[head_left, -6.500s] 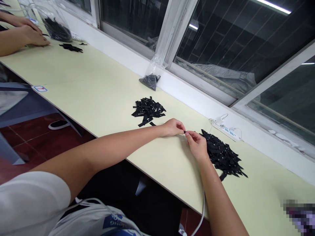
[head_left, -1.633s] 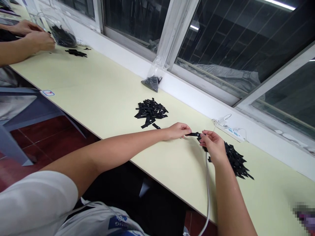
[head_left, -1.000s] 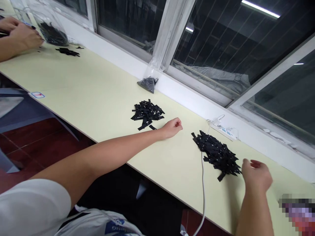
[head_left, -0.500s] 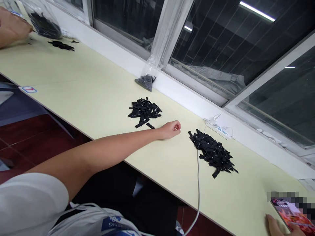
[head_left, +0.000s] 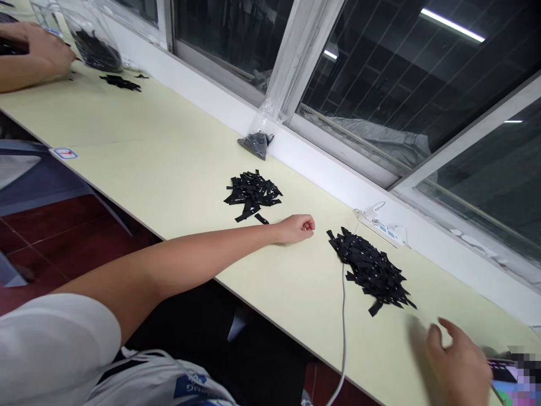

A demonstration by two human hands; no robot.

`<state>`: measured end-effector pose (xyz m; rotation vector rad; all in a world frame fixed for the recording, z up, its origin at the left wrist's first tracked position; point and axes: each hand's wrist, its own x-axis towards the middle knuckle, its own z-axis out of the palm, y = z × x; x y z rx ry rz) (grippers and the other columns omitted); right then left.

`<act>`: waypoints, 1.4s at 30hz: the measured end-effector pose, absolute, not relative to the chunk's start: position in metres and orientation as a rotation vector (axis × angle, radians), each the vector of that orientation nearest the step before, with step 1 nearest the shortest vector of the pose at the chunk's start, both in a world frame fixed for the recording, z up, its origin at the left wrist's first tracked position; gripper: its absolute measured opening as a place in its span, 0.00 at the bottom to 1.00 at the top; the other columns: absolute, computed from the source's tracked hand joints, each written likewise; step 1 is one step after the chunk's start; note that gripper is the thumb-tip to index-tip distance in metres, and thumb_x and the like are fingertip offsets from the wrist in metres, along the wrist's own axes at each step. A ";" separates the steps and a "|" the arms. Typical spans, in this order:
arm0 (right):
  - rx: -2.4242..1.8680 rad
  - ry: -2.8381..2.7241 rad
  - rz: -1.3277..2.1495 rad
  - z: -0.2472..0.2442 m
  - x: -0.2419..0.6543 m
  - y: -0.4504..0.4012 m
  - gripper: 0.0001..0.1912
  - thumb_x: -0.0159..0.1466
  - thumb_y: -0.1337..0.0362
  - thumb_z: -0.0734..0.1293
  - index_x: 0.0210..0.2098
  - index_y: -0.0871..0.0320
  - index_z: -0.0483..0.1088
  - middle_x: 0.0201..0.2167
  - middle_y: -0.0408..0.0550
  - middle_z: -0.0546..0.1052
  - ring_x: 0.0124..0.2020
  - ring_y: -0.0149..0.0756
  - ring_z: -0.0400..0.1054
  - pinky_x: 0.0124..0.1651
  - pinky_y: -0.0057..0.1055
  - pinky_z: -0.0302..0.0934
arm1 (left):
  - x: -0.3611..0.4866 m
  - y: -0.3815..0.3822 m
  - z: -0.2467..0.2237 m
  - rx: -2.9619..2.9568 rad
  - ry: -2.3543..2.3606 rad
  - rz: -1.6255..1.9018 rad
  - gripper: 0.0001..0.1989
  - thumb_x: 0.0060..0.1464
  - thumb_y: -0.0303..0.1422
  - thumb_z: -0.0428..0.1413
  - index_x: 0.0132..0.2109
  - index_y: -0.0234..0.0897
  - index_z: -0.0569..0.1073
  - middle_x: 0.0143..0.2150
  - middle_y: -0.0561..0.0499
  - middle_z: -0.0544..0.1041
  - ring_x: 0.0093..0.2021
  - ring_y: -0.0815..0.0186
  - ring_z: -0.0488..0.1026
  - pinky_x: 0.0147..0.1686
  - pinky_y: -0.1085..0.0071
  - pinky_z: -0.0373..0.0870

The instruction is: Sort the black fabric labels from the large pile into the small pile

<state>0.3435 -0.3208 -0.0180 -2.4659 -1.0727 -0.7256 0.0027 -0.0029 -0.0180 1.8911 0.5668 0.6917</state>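
My left hand point(head_left: 296, 228) rests on the pale table between two piles of black strips, its fingers curled; whether anything small is inside the curl cannot be made out. The smaller pile point(head_left: 253, 193) lies just beyond my left wrist, and the larger pile point(head_left: 372, 268) is to the right of the hand. My right hand point(head_left: 459, 358) is over the table at the lower right, thumb and fingers apart and holding nothing. Beside it, at the right edge, a phone point(head_left: 502, 372) with a lit screen is partly hidden by the hand.
A clear bag of black pieces point(head_left: 256, 145) stands by the wall. A power strip point(head_left: 382, 228) sits behind the larger pile, and a white cable point(head_left: 344, 321) crosses the table. Another person's hand point(head_left: 48, 53) is at the upper left, near a larger bag point(head_left: 95, 48).
My right hand has left the phone and moved left and up, towards the larger pile. My left hand keeps its place on the table. The view has shifted slightly.
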 end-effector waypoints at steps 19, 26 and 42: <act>-1.823 -1.726 -0.082 -0.028 0.131 -0.141 0.15 0.67 0.61 0.59 0.48 0.59 0.71 0.44 0.56 0.76 0.47 0.47 0.68 0.51 0.42 0.63 | -0.007 -0.014 -0.016 2.356 0.454 0.664 0.11 0.56 0.27 0.52 0.47 0.37 0.69 0.49 0.44 0.74 0.50 0.58 0.70 0.50 0.63 0.66; -1.913 -1.742 -0.108 -0.025 0.140 -0.134 0.15 0.65 0.60 0.59 0.43 0.59 0.74 0.41 0.55 0.77 0.43 0.46 0.69 0.49 0.40 0.61 | -0.008 -0.015 -0.015 2.406 0.442 0.625 0.09 0.59 0.28 0.51 0.46 0.37 0.70 0.51 0.44 0.74 0.52 0.58 0.69 0.51 0.62 0.66; -1.911 -1.699 0.170 -0.017 0.167 -0.110 0.16 0.62 0.51 0.62 0.35 0.56 0.75 0.32 0.49 0.77 0.27 0.37 0.67 0.36 0.34 0.61 | -0.069 0.039 0.042 2.459 0.893 0.297 0.09 0.33 0.22 0.62 0.27 0.38 0.74 0.31 0.48 0.74 0.33 0.60 0.69 0.38 0.66 0.66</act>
